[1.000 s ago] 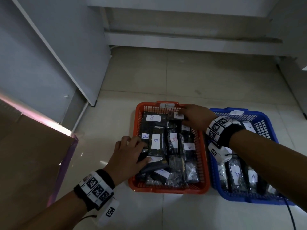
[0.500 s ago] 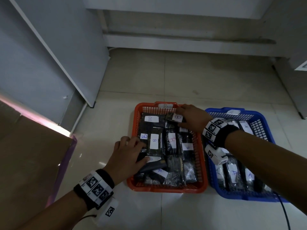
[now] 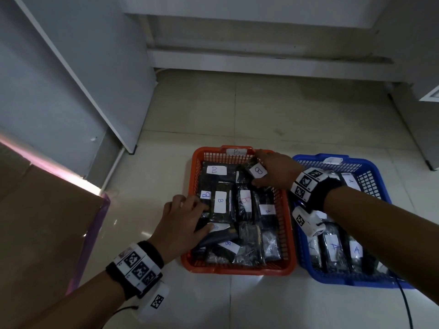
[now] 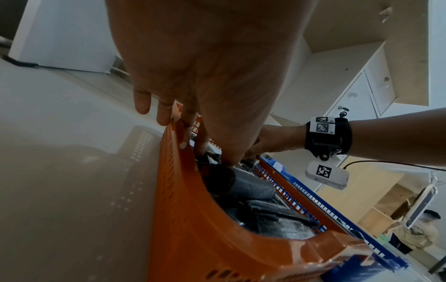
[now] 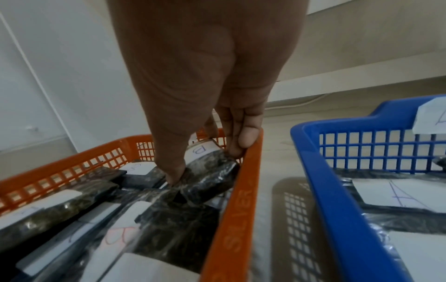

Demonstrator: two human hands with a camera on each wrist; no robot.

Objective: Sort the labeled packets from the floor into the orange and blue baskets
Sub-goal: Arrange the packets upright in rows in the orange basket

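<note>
An orange basket (image 3: pixel 237 271) holds several dark packets with white B labels. To its right, a blue basket (image 3: pixel 344 282) holds packets labelled A (image 3: pixel 332 248). My right hand (image 3: pixel 263 174) reaches into the orange basket's far right corner and pinches a B packet (image 3: pixel 254 168) between thumb and fingers; in the right wrist view that hand (image 5: pixel 205 164) holds the packet (image 5: pixel 212 175) against the orange wall. My left hand (image 3: pixel 197 217) lies over the orange basket's left rim (image 4: pixel 173 171), thumb and forefinger closed on a tilted dark packet (image 3: pixel 213 237).
A brown cardboard box (image 3: pixel 47 222) stands at the left, with a white cabinet panel (image 3: pixel 83 91) behind it. Pale floor tiles (image 3: pixel 237 110) stretch beyond the baskets to a white step. A black cable (image 3: pixel 406 305) runs from my right wrist.
My right hand has tipped the B packet a little nearer in the far right corner, so its label shows more. The left hand has stayed put.
</note>
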